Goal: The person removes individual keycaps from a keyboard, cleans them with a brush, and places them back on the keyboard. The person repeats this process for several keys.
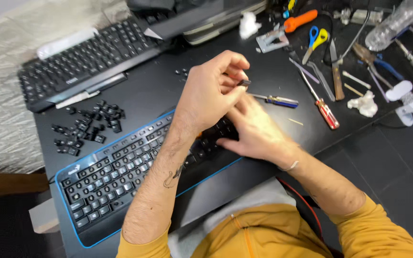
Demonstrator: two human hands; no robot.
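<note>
Bare black desk (pixel 154 88) lies open between the far keyboard (pixel 84 57) and the near, blue-edged keyboard (pixel 115 174). Loose keycaps (pixel 87 126) crowd the left side. To the right, screwdrivers (pixel 323 107), scissors (pixel 315 42) and pliers (pixel 374 59) lie close together, leaving only narrow gaps.

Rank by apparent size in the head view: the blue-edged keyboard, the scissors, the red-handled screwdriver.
1. blue-edged keyboard, clearly largest.
2. red-handled screwdriver.
3. scissors, though they lie farther from the camera, so this order is unsure.

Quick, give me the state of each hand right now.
Left hand: closed, pinching a small dark keycap.
Right hand: resting on the blue-edged keyboard; its grip cannot be told.
</note>
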